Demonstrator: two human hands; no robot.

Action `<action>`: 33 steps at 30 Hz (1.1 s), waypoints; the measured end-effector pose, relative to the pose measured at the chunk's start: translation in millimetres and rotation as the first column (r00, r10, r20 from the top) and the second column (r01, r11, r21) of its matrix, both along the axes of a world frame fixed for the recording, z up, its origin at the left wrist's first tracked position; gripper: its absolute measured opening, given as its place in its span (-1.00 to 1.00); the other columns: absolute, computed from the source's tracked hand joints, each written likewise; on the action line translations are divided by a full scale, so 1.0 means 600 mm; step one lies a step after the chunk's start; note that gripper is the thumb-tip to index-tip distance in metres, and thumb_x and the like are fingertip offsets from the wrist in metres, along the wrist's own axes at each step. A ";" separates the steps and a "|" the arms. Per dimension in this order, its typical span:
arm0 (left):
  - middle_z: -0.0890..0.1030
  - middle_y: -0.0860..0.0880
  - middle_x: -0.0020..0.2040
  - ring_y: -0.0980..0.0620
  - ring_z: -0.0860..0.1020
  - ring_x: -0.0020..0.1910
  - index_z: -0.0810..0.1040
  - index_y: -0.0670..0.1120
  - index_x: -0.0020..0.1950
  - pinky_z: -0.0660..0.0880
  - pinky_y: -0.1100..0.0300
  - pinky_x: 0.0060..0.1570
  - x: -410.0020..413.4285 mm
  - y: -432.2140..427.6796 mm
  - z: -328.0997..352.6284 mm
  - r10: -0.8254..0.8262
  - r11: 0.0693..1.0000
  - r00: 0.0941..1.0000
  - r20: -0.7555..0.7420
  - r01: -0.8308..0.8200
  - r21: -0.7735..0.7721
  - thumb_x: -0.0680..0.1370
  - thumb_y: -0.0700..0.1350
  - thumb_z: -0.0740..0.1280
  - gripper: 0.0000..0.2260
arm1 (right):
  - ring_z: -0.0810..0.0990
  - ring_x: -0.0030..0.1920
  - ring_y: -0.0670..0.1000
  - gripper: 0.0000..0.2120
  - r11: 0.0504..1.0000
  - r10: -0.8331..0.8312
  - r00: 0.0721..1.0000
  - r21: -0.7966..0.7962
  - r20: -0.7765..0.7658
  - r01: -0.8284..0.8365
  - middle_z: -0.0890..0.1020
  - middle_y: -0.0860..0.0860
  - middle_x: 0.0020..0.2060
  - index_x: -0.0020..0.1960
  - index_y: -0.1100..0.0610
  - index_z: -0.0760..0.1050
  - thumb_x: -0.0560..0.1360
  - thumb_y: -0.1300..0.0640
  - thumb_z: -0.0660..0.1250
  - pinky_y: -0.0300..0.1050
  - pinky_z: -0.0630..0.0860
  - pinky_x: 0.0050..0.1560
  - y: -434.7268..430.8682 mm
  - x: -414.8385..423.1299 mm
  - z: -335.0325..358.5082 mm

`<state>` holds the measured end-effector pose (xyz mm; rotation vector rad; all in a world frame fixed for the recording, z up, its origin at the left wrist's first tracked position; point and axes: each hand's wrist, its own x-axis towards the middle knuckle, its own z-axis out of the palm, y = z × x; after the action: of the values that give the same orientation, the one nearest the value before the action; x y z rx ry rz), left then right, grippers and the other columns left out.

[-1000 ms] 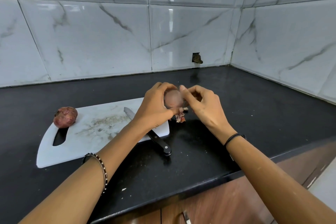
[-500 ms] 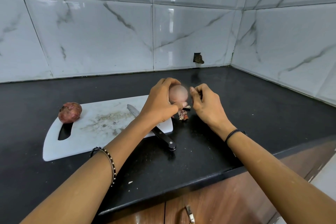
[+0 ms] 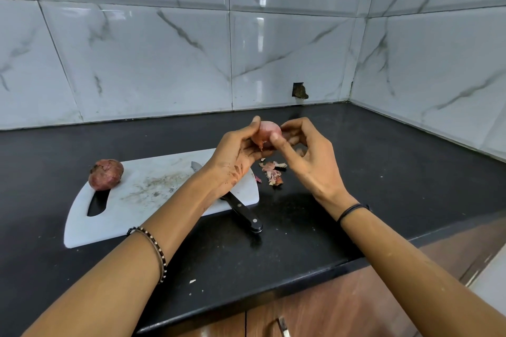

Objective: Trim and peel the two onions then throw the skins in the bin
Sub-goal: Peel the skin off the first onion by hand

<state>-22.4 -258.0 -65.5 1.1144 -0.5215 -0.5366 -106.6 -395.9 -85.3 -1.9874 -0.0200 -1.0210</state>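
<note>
The left hand grips a pale pink, nearly peeled round onion from the side, its fingers curled under it. The right hand is curled too: its thumb presses on the front of the onion and the forefinger bends over the top, pinching at the skin. Half a second ago this hand was a little apart from the onion. Now it is back on it, so probably one strip is off and the next is being taken.

Just below the hands lies a heap of dry reddish skins on the black stone counter. Left of the left hand are a white plastic cutting board, a black-handled knife and, farther, the unpeeled red-brown onion. No bin is in view.
</note>
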 end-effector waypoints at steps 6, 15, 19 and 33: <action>0.52 -0.43 0.26 -0.21 0.55 0.17 0.51 -0.32 0.18 0.59 0.05 0.12 -0.007 -0.002 0.004 -0.010 0.996 0.988 -0.156 -0.003 -0.087 0.66 -0.07 0.28 -0.70 | 0.53 -0.21 -0.09 -0.55 0.992 -0.007 0.996 -0.124 0.090 0.018 0.61 -0.04 -0.13 0.02 0.13 0.54 0.33 -0.07 0.64 -0.28 0.49 -0.20 0.002 0.000 0.000; 0.63 -0.25 0.03 -0.10 0.64 -0.02 0.59 -0.34 0.11 0.63 0.21 -0.13 -0.010 0.002 0.008 -0.071 0.989 0.978 -0.195 0.043 -0.142 0.66 -0.12 0.26 -0.73 | 0.47 -0.25 -0.09 -0.52 0.983 0.006 0.995 -0.186 0.102 0.013 0.54 -0.09 -0.16 -0.01 0.10 0.53 0.26 -0.09 0.67 -0.34 0.43 -0.23 -0.003 0.002 -0.002; 0.63 -0.26 0.02 -0.09 0.66 -0.09 0.56 -0.34 0.16 0.64 0.21 -0.22 -0.013 0.001 0.007 -0.096 0.986 0.976 -0.194 0.066 -0.155 0.68 -0.13 0.22 -0.71 | 0.48 -0.25 -0.05 -0.54 0.978 0.025 0.995 -0.207 0.095 -0.004 0.55 -0.05 -0.15 0.01 0.11 0.54 0.28 -0.04 0.68 -0.34 0.42 -0.24 -0.001 0.002 -0.002; 0.63 -0.24 -0.06 -0.03 0.62 -0.19 0.54 -0.36 0.18 0.50 0.30 -0.39 -0.020 -0.006 0.009 -0.025 0.994 0.991 -0.134 0.010 -0.113 0.69 -0.11 0.21 -0.69 | 0.44 -0.29 -0.03 -0.71 0.964 0.064 0.995 -0.263 0.076 -0.042 0.50 -0.04 -0.22 -0.18 0.13 0.49 0.39 0.15 0.62 -0.25 0.41 -0.31 -0.002 0.008 -0.009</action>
<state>-34.4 -261.3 -60.4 0.9601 -0.4387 -0.5870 -101.8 -397.1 -90.9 -2.1666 -0.2649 -1.1126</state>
